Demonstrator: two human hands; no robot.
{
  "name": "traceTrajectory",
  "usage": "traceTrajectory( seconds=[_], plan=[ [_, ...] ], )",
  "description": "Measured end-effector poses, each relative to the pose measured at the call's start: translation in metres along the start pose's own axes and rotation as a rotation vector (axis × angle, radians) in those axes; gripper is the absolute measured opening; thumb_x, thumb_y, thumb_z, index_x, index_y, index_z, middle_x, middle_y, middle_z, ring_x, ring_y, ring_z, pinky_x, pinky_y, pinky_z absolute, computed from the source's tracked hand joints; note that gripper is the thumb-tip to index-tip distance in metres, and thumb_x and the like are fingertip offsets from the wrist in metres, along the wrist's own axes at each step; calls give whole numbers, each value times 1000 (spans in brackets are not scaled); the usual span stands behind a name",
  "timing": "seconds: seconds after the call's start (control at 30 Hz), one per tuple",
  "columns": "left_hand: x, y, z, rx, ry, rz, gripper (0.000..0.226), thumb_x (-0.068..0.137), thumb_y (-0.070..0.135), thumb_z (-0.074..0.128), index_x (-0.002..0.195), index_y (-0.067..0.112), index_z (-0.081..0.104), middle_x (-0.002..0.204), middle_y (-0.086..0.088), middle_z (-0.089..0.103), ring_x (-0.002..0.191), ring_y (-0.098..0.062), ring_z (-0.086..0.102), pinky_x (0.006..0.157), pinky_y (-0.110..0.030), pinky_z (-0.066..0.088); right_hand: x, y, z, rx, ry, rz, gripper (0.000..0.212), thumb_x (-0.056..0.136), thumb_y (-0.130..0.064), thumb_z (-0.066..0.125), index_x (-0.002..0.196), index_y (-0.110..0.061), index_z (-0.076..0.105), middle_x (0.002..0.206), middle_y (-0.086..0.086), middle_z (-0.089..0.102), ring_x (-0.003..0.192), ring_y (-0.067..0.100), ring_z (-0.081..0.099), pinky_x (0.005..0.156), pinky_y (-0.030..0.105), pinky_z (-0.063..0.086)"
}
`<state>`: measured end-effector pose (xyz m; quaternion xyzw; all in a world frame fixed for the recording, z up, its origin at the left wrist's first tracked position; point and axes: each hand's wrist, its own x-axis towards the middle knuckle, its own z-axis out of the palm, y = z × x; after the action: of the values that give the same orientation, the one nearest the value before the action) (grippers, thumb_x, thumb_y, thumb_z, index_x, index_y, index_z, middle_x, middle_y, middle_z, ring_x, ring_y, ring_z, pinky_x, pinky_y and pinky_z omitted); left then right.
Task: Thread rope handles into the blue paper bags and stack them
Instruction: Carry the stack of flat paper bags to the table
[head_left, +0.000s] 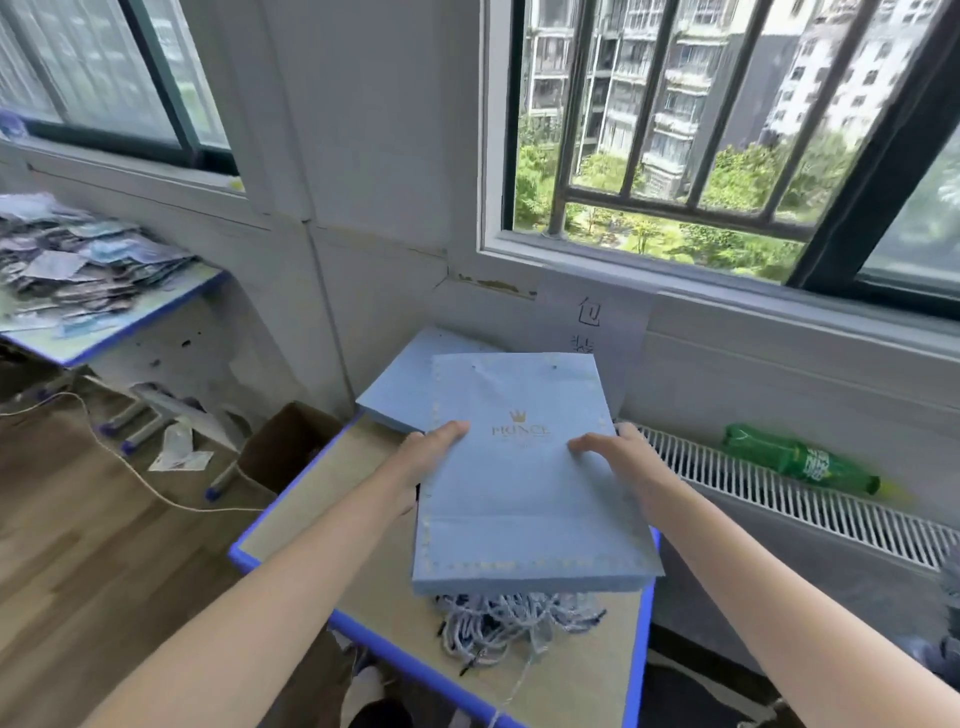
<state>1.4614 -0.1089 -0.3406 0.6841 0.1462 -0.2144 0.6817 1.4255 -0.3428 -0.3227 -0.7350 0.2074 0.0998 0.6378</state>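
**Flat bag held in both hands above the surface**

Both arms reach forward. The left hand (434, 449) grips the left edge of the blue paper bag (524, 483), thumb on top, its fingers hidden beneath. The right hand (621, 452) holds the right edge, fingers curled onto the printed face near the gold crown logo. The bag lies flat and folded, its punched top edge pointing away — no rope in the holes.

Under the bag's near edge, a pile of rope handles (514, 623) rests on the blue-rimmed surface (363, 587). Behind it sits a stack of blue bags (400, 389). A green bottle (800, 460) lies on the radiator grille (779, 501) at right — well apart from the hands.
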Motion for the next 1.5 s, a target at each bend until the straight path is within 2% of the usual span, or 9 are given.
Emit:
traceTrajectory(
  seconds=[0.07,0.23,0.37,0.57,0.9,1.1,1.23,1.37,1.5],
  plan=[
    [29,8,-15,24,-34,-22,67,70,50,73,122,10,60,135,-10,53,107,-26,63,89,-42,53,19,-8,12,17,35,-19,46,71,-22,73,106,-2,52,102,15,63,72,24,61,55,25,44],
    [86,40,-83,36,-118,-22,45,83,32,68,118,4,62,116,-13,66,101,-30,65,89,-43,53,71,-19,82,75,138,23,43,82,-18,67,116,-5,44,99,8,57,73,19,57,52,26,39],
    [129,44,-155,31,-78,-76,26,86,20,63,100,-1,59,86,-13,65,63,-23,66,62,-30,53,103,-20,168,68,135,96,47,78,-21,69,117,-4,49,107,13,62,79,24,61,58,28,44],
    [176,42,-208,90,-67,-164,49,80,22,69,114,-11,58,107,-24,65,86,-33,64,75,-40,51,127,-9,233,90,157,175,44,82,-29,66,114,-9,42,96,3,55,83,20,57,60,29,42],
    [263,74,-170,210,-83,-39,28,90,15,64,109,-6,63,105,-20,67,86,-31,65,83,-44,52,210,-29,206,55,283,189,49,77,-38,69,112,-16,42,116,7,57,102,28,59,91,46,49],
    [329,92,-140,269,-41,-28,27,90,13,63,110,-5,62,108,-20,66,94,-33,65,84,-45,52,286,-33,189,47,299,171,51,82,-35,66,121,-11,43,118,7,57,104,27,59,90,42,50],
    [355,83,-127,349,-11,-18,13,90,7,59,102,1,61,99,-17,63,75,-25,62,71,-35,52,320,-18,188,31,294,145,52,83,-31,66,124,-8,46,119,6,58,103,26,60,83,35,50],
    [372,65,-123,457,-19,18,31,92,10,58,122,3,58,122,-16,60,107,-32,61,96,-48,49,334,-2,189,-53,289,158,61,82,-35,65,131,-6,43,129,10,54,113,29,56,93,40,47],
    [381,63,-122,462,-5,33,35,92,14,59,127,8,56,131,-12,56,113,-31,58,99,-48,46,335,-8,184,-58,243,100,46,85,-30,62,126,-12,48,118,-1,56,105,21,57,88,32,46]
  ],
)
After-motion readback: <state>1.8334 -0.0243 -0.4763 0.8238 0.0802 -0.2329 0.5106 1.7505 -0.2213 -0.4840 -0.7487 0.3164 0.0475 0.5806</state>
